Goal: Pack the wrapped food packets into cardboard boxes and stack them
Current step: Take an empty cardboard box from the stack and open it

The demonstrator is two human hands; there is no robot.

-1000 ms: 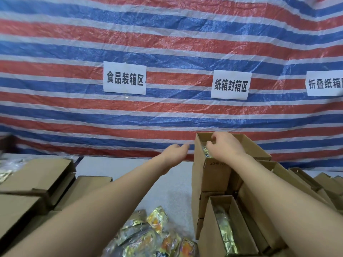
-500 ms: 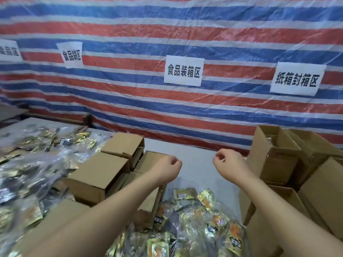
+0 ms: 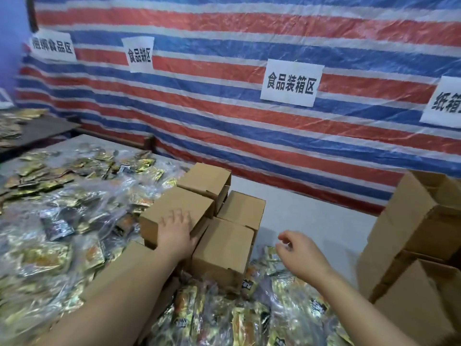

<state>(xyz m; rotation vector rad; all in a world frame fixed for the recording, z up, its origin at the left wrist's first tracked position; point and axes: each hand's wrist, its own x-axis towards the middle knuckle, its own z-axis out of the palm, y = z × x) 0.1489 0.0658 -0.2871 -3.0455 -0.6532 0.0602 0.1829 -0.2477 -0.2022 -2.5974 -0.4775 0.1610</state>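
Several closed brown cardboard boxes (image 3: 224, 248) are piled at the table's middle. My left hand (image 3: 175, 232) lies flat, fingers spread, on top of one of them (image 3: 172, 208). My right hand (image 3: 298, 253) hovers to the right of the pile with its fingers loosely curled and nothing in it. Shiny gold and orange wrapped food packets (image 3: 219, 318) lie in clear bags below both hands. More packets (image 3: 59, 213) cover the table's left side. A stack of boxes (image 3: 411, 236) stands at the right edge, the top one open.
A red, white and blue striped tarp (image 3: 224, 116) hangs behind the table, with white paper signs (image 3: 291, 82) on it. Bare grey table top (image 3: 311, 221) shows between the middle pile and the right stack. A darker table (image 3: 37, 131) with packets stands at far left.
The view has swung left, away from the right stack. My right hand left the open box and came back with nothing in it. My left hand reached down onto a closed box.
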